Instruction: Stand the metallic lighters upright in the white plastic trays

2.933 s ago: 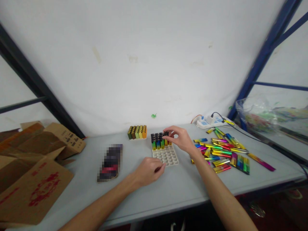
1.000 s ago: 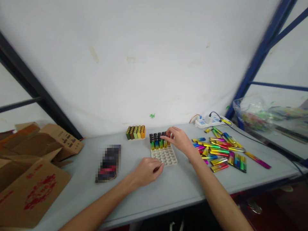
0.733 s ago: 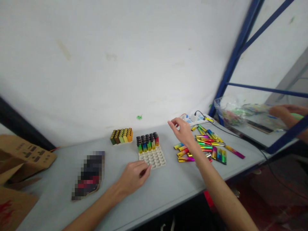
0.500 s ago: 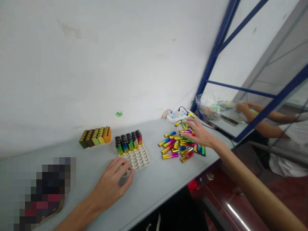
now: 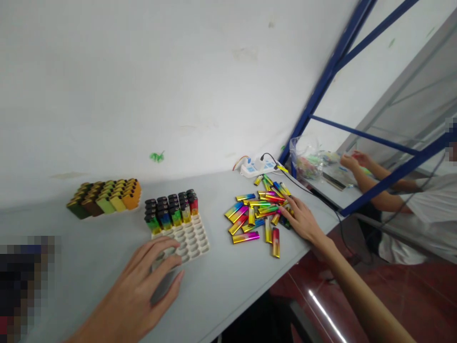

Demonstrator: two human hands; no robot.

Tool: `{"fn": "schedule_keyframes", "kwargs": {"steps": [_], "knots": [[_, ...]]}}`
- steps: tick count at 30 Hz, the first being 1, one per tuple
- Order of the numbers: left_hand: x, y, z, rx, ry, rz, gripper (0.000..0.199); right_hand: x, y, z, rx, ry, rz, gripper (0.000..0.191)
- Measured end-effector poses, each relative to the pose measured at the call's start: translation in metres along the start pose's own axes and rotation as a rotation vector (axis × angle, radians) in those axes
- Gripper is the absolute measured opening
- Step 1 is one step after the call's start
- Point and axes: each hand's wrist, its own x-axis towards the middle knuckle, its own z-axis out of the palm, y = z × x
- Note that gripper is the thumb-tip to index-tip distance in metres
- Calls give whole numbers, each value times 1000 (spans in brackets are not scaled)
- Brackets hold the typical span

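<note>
My left hand (image 5: 143,281) hovers at the front left corner of a white tray (image 5: 195,243) with rows of oval pockets, fingers apart and nothing in them. Black-topped lighters (image 5: 174,216) with shiny coloured bodies stand upright in the tray's back rows. My right hand (image 5: 302,219) lies with fingers stretched over the right side of a loose pile of shiny metallic lighters (image 5: 262,209). Its fingertips touch the pile, and the lighters under the palm are partly hidden. At the left, a block of green, brown and orange lighters (image 5: 107,197) stands upright.
A white power strip (image 5: 262,166) with plugs and a black cable lies by the wall behind the pile. A blue metal frame (image 5: 314,95) rises at the right. Beyond it, a co-worker's hands (image 5: 353,162) are near a clear plastic bag (image 5: 305,157).
My right hand has come down onto the pile's right side, and some lighters there have shifted, two now pointing toward the front edge. My left hand's fingers have spread. The view has turned right.
</note>
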Motion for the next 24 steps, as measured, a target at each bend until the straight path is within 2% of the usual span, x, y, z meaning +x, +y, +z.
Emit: {"fn": "schedule_keyframes", "kwargs": {"steps": [6,12,16,21,24], "knots": [[5,1,-6,-49,15,12,13,-2,-2,5,98,32,63,64],[17,-7,-9,4,115,102,8,-5,7,8,90,111,84,63],[20,-16,-8,113,162,194,21,-3,10,10,30,148,161,66],[22,-22,-10,190,146,192,32,-2,13,14,69,166,119,68],[20,-23,-12,232,138,163,35,-2,14,16,68,130,94,64]]}}
